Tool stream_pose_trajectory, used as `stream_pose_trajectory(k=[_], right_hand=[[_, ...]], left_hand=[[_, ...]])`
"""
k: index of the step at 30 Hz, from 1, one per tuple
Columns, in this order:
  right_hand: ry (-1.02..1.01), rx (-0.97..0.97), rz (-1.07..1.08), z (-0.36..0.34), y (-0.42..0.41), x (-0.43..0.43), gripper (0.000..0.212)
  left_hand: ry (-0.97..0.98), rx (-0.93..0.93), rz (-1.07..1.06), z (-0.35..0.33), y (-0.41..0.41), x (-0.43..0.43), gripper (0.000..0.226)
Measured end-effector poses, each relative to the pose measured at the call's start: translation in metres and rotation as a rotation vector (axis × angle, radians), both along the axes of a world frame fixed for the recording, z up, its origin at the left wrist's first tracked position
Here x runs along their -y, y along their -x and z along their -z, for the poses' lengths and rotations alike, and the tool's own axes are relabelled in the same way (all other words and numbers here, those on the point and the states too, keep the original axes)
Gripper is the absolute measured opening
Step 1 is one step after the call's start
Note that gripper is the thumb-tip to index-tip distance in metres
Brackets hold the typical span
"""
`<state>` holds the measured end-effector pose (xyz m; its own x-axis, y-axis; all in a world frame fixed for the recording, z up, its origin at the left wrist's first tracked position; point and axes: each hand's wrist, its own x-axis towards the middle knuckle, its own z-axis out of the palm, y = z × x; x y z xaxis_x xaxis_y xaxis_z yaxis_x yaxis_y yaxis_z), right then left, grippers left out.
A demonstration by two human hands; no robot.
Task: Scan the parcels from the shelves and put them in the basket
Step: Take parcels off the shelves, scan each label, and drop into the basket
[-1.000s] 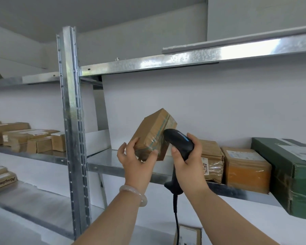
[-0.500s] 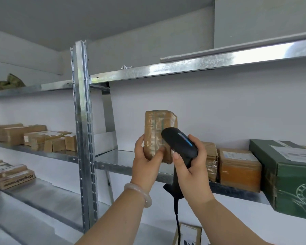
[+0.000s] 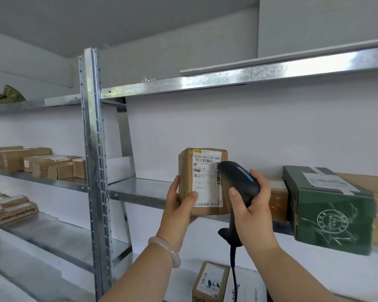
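Parcel point(image 3: 202, 182) stands upright in my left hand point(image 3: 179, 205), held up in front of the middle shelf point(image 3: 140, 189). My thumb lies on the lower left of its white label point(image 3: 207, 177) and my fingers curl round its left side. The label faces me, with a barcode down its right edge. My right hand point(image 3: 253, 212) grips the black scanner point(image 3: 238, 179) round the handle. The scanner head sits just in front of the parcel's right edge and covers part of the barcode; a blue strip shows on top of the head. The cable point(image 3: 234, 269) hangs down from the handle. A pale bracelet point(image 3: 165, 250) sits on my left wrist. On the shelf behind my right hand stands a brown box point(image 3: 277, 197), and just right of it a green box point(image 3: 327, 210) with a round stamp on its front. Left of the steel post point(image 3: 94, 149), more brown boxes point(image 3: 37, 160) lie on the next shelf. Below my arms lies a small labelled box point(image 3: 211, 282).
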<state>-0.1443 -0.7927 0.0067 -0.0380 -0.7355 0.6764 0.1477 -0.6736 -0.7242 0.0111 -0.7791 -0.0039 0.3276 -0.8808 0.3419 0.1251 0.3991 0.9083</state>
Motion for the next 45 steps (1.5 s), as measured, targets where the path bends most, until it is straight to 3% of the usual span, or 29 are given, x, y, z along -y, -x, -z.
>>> stream_pose_trajectory(k=[5,9,11,21,29,45], right_hand=[[0.0,-0.078,0.011,0.023,0.016,-0.01,0.055],[0.008,-0.199,-0.014,0.047,0.015,-0.019,0.057],[0.014,-0.244,-0.037,0.057,0.011,-0.025,0.058],[0.017,-0.444,-0.136,0.112,-0.026,-0.057,0.056],[-0.016,-0.631,-0.263,0.138,-0.08,-0.082,0.051],[-0.031,-0.761,-0.373,0.162,-0.2,-0.119,0.048]], left_hand=[[-0.056,0.222,-0.103,0.021,0.01,-0.015,0.048],[-0.077,0.311,-0.19,0.04,0.01,-0.033,0.073],[-0.095,0.344,-0.241,0.051,0.006,-0.042,0.072],[-0.253,0.218,-0.426,0.13,-0.041,-0.088,0.086],[-0.351,0.125,-0.491,0.177,-0.087,-0.116,0.083],[-0.539,0.201,-0.642,0.229,-0.202,-0.159,0.087]])
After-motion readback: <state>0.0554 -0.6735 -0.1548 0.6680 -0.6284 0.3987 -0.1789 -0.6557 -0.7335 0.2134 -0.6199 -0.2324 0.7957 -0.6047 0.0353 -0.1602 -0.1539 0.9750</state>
